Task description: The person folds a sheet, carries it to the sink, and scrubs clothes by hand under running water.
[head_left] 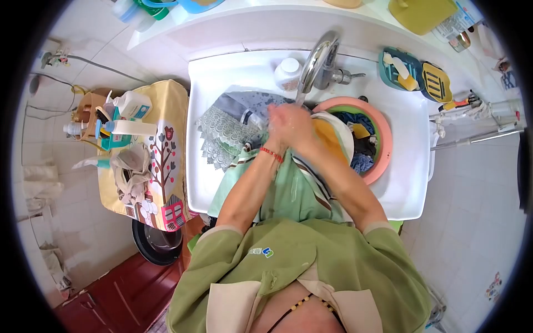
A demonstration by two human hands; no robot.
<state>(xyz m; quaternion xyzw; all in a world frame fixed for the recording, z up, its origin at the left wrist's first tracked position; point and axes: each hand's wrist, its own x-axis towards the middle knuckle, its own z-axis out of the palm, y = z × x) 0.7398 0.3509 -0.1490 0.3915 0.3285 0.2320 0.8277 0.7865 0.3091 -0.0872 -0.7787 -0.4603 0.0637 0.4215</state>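
Note:
Under the chrome faucet (318, 64), my left hand (276, 125) and my right hand (297, 127) are pressed together, with water on them. Their fingers overlap and blur, so what lies between them, if anything, cannot be made out. A red bracelet circles my left wrist. Grey patterned lace cloth (222, 130) lies in the white sink (402, 191) to the left of my hands. Green striped cloth (291, 191) hangs over the sink's front edge beneath my forearms. Right of my hands, a pink basin (383, 139) holds dark clothes and a yellow cloth (328, 139).
A white bottle (288, 74) stands behind the faucet's left side. Soap dishes (401, 69) sit at the back right corner. On the left, a cloth-covered stand (166, 105) carries bottles and a crumpled cloth (132, 172). A shelf (233, 30) runs above the sink.

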